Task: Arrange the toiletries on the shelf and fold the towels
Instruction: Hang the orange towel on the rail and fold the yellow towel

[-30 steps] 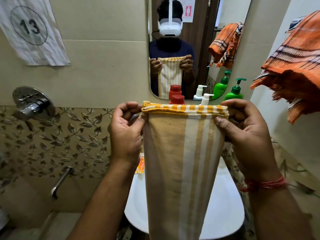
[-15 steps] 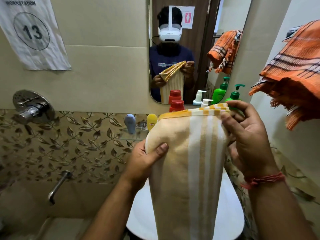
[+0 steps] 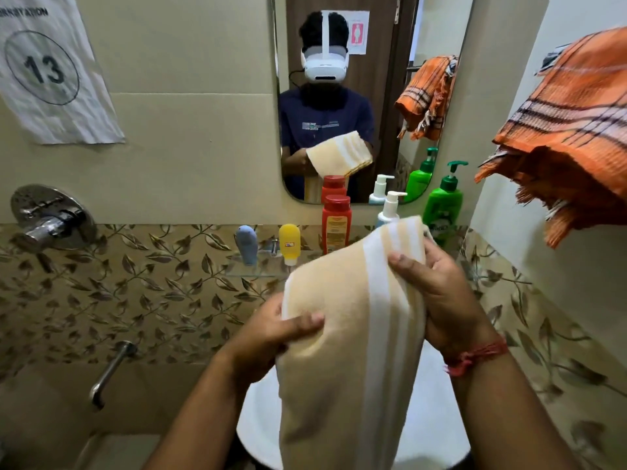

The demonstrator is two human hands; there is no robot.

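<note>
Now the yellow striped towel (image 3: 342, 334) is bent over at its top, where a second ago it hung flat from both upper corners. The left hand (image 3: 271, 334) has dropped from its corner to the towel's left edge lower down and pinches the cloth there between thumb and fingers. The right hand (image 3: 437, 293) has turned its end over, fingers curled round the right edge with the thumb pressed on the front. Judging from this, the lengthwise fold is done and the crosswise fold is just starting; the lower part hangs loose over the white basin (image 3: 437, 418) and is not yet gathered up.

By count: one towel in hand and one orange checked towel (image 3: 570, 130) hanging on the right wall, bunched and not folded. Five toiletries stand behind the basin: a blue tube (image 3: 246, 244) and a yellow tube (image 3: 289, 242) on the small glass shelf (image 3: 249, 271), and further right a red bottle (image 3: 336, 223), a white pump bottle (image 3: 390, 210) and a green pump bottle (image 3: 444, 201). What those three stand on I cannot tell, since the towel hides their bases. The mirror (image 3: 373, 96) doubles several of these; I count each once. Two taps sit on the left wall, apart from everything else.
</note>
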